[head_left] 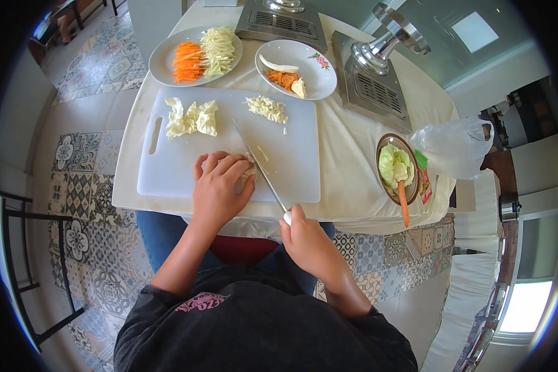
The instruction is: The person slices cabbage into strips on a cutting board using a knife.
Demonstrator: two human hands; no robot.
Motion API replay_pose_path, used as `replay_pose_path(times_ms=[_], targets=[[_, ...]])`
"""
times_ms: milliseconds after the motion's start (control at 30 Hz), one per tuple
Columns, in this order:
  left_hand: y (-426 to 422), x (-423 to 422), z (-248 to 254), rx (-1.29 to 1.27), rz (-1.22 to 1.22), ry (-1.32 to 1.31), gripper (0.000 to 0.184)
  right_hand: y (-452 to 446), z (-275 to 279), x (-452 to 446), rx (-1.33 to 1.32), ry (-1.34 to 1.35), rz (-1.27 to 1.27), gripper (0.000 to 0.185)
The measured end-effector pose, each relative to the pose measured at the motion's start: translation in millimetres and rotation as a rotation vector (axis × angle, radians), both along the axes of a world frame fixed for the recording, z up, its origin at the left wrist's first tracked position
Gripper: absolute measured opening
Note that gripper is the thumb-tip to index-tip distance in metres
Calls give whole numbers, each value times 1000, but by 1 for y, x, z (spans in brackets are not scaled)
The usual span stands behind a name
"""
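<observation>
Head view first: where was the left hand (223,183)?

It lay over the near middle of the cutting board (164,164), its fingers bent and fairly narrow, holding a pale vegetable (249,168) down against the surface. The hand covered most of that piece.

And the right hand (310,243)?

Just off the board's near edge, close to its right corner. Its fingers were closed around the white handle of a knife (268,180), and the blade slanted across the board, tip toward the far side, just beside the left fingertips. I couldn't tell whether the edge touched the board.

What else lay on the board?

Torn cabbage leaves (192,119) sat on its far left part, and a chopped pale pile (266,109) near its far right corner.

What stood around it?

Just beyond the board's far edge, to the left, an oval plate (157,60) bore carrot strips (188,62) beside cabbage shreds (219,51). Past the far right corner, a flowered dish (320,80) held carrot bits (281,79) and pale pieces.

Anything to the right of the board?

Well apart from it, a brown-rimmed bowl (383,139) held cabbage (395,166) and a carrot (403,204) that stuck out over the near rim. A clear plastic bag (452,149) lay farther right.
</observation>
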State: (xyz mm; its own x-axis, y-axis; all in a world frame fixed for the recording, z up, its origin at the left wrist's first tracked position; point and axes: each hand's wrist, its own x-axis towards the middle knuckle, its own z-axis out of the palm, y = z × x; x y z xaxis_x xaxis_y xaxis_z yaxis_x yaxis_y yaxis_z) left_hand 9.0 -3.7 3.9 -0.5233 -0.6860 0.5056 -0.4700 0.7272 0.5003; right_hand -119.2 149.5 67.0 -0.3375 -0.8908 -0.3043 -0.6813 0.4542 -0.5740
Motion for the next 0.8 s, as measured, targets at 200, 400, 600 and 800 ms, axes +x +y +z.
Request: replay_pose_path(times_ms=[200,400,600,800], targets=[[0,0,-4,-3,6,10,20,8,1,-5,-42,-13,-7,28],[0,-2,-4,-35,28,7,21,23,13,-8,-37,12,-30,30],[-1,-1,-5,-50,26,-8,18,24,15,-5,-79,12,4,28],[-1,-2,-4,-48,33,-23,17,25,11,-4,-66,14,4,27]])
